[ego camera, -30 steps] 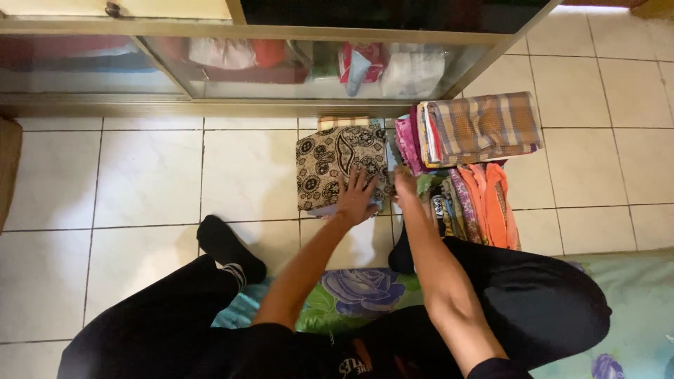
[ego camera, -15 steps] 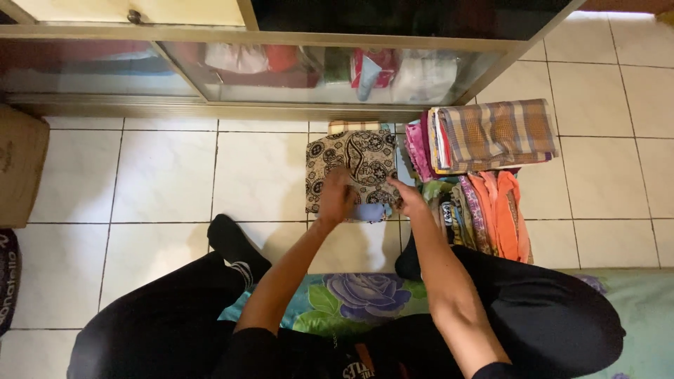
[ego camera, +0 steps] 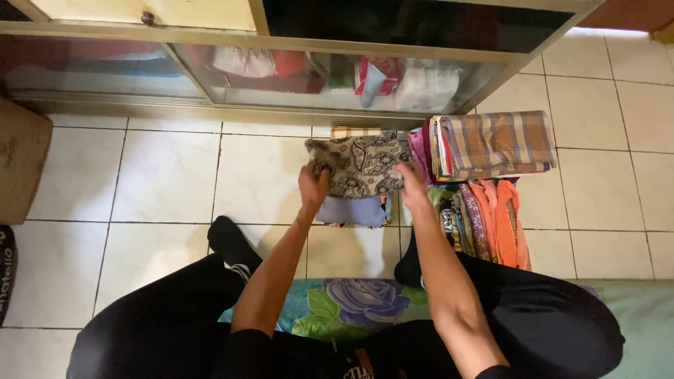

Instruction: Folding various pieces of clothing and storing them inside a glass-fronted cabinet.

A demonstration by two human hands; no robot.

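A: The left hand point(ego camera: 313, 188) is pinching the near left corner of the folded patterned cloth point(ego camera: 359, 165), and the right hand point(ego camera: 412, 184) is gripping its right edge, fingers curled under. Both are closed on the fabric, lifting it.

B: Where is the cloth sitting?

A: It is hovering just above a folded lilac cloth point(ego camera: 351, 210) on the white tiled floor point(ego camera: 161, 182), in front of the glass-fronted cabinet point(ego camera: 281, 70). A plaid folded stack point(ego camera: 495, 142) is lying just beside it to the right, with orange and mixed garments point(ego camera: 491, 210) nearer the person's knee.

B: How would you handle this well?

A: I would say both hands should be rising evenly, keeping the fold flat so the layers are not sliding apart. Thumbs on top, fingers beneath, gripping near opposite edges, looks like the safest hold. Sagging in the middle is the risk, I think.

B: Which way is it lying?

A: Its long axis is running left to right across the view, roughly parallel to the cabinet front. The near edge is tipping up slightly on the left, so the piece is sitting a little tilted.
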